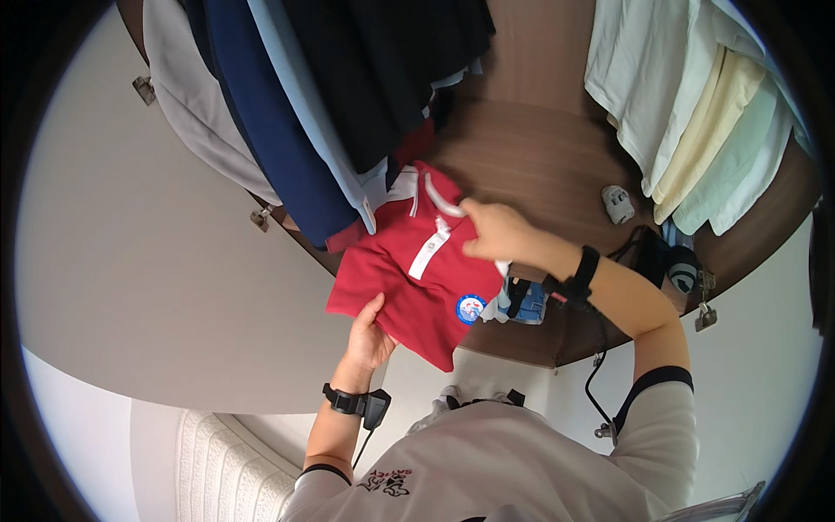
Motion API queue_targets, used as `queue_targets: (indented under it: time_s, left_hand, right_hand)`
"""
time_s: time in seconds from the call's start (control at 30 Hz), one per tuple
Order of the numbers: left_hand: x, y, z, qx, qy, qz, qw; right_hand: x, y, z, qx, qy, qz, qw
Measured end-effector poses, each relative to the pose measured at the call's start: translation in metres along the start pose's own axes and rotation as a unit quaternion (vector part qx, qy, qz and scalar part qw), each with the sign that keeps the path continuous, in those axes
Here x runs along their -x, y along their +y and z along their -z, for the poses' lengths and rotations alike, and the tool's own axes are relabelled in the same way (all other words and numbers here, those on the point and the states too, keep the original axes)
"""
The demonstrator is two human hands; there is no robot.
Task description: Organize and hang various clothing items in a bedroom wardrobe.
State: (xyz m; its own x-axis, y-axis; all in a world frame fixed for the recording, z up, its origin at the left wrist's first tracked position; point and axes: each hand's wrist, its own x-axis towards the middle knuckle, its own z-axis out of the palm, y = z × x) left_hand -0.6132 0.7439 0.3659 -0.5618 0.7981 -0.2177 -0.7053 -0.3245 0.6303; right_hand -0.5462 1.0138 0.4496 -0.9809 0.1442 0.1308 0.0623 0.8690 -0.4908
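Note:
A red polo shirt [398, 261] with white trim, a white button placket and a round blue-and-white badge is held up in front of me, folded small. My left hand [372, 339] grips its lower edge, thumb on the front and fingers hidden behind the cloth. At the collar, my right hand [499, 231] pinches the fabric near the white-trimmed neck; its fingertips are slightly blurred. The shirt's upper left part lies close to the hem of a hanging light blue garment [319, 130], and I cannot tell whether they touch.
Dark garments [385, 65] and a navy one [261, 117] hang at left in a wooden wardrobe [535, 137]. Pale shirts [642, 85] hang at right. A small white bundle [617, 203] and a black bag [649, 258] lie on the wardrobe floor. Folded denim [530, 305] sits below the shirt.

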Motion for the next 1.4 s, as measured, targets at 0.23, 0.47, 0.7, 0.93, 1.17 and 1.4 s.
queue_targets:
  time_s: [0.23,0.47,0.7,0.93,1.17,1.4]
  left_hand:
    - [-0.011,-0.023,-0.024,0.046,-0.122,-0.027,0.991]
    - [-0.016,-0.056,0.017,-0.017,0.038,0.006,0.999]
    - [0.007,-0.035,-0.009,-0.146,0.056,-0.183,0.971]
    - [-0.001,-0.052,-0.047,-0.465,-0.033,-0.305,0.831]
    - [-0.010,-0.062,-0.042,-0.556,-0.085,-0.375,0.737]
    - [-0.011,-0.036,-0.065,-0.561,-0.039,-0.365,0.742]
  right_hand:
    - [0.039,-0.063,-0.047,0.183,-0.007,0.292,0.939]
    - [0.061,-0.056,-0.069,0.127,-0.143,0.303,0.934]
    - [0.044,-0.083,-0.015,0.020,-0.197,0.214,0.956]
    - [0.055,-0.082,-0.018,0.077,-0.028,0.147,0.986]
    - [0.049,-0.044,-0.005,-0.080,-0.046,0.128,0.987]
    - [0.034,-0.057,-0.020,0.006,0.030,0.152,0.988]
